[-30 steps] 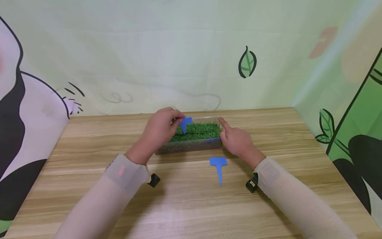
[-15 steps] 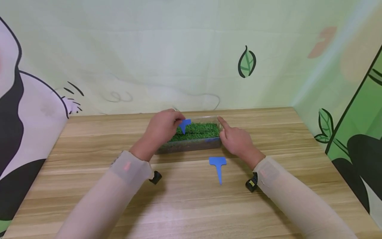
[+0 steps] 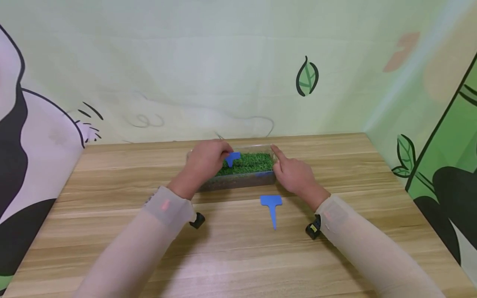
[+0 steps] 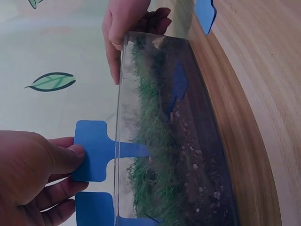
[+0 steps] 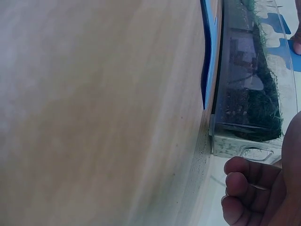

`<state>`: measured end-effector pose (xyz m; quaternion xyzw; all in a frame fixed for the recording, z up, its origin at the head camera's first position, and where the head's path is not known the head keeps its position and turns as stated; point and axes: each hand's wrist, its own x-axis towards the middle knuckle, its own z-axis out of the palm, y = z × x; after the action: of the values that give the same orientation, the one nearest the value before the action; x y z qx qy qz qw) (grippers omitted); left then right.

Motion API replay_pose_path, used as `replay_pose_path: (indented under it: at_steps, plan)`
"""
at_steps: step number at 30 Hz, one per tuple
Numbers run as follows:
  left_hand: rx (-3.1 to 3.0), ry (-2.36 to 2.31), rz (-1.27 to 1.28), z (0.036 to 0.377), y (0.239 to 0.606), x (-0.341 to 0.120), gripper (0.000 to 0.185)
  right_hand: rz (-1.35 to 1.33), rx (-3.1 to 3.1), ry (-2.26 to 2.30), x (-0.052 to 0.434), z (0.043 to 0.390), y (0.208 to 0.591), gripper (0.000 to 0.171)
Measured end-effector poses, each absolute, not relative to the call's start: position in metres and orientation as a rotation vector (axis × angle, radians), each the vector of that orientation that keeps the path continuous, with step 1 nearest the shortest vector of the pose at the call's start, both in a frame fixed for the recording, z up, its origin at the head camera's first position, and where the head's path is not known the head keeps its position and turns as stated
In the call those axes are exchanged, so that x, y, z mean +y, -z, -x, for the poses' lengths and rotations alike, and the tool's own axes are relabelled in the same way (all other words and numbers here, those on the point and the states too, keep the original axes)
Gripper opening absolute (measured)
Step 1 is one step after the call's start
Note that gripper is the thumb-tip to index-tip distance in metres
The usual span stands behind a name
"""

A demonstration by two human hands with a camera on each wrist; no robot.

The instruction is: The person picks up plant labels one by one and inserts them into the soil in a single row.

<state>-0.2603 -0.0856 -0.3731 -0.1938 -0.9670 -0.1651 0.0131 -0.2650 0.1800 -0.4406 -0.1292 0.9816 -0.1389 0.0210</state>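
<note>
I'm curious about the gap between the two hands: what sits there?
In the head view, the clear box of soil and grass lies between the left hand, which pinches a blue tag, and the right hand.

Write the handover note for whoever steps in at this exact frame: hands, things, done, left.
Left hand pinches a blue plant label, its stake down in the grass of the clear planter box.
Right hand rests against the box's right end, index finger extended.
Done: label going in at the left part of the grass.
Left: spare blue label lies flat on the table in front of the box.
</note>
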Motion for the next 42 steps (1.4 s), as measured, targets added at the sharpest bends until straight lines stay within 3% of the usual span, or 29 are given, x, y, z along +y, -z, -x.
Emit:
replay_pose_path:
  at_steps: [42]
  plan:
    - [-2.896, 0.4, 0.695, 0.262, 0.387, -0.086, 0.022, 0.405, 3.047, 0.454, 0.179, 0.264, 0.442, 0.061]
